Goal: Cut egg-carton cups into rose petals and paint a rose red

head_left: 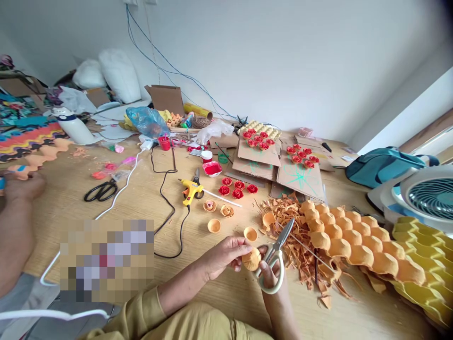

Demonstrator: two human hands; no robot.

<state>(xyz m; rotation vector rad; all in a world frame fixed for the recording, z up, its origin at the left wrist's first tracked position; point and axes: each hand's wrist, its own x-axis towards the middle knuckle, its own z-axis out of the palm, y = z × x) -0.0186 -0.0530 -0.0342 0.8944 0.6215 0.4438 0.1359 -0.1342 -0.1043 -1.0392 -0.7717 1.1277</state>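
Between the thumb and fingers of my left hand (226, 257) is an orange egg-carton cup (251, 259). My right hand (274, 285) has its fingers through the pale handles of a pair of scissors (274, 257), whose blades point up and to the right, away from the cup. Just beyond my hands, a cut cup (250, 233) and another cup (214, 226) stand on the table. Two orange paper flowers (227, 211) sit behind them, and several red roses (238, 193) farther back. Orange scraps (300, 241) lie heaped to the right of the scissors.
An orange egg tray (350, 231) and a yellow tray (424, 264) lie at right, near a white fan (417, 193). A yellow glue gun (191, 191) with a black cord lies mid-table. Black scissors (101, 190) lie at left, near another person's arm (16, 226). Red roses stand on cardboard (258, 153).
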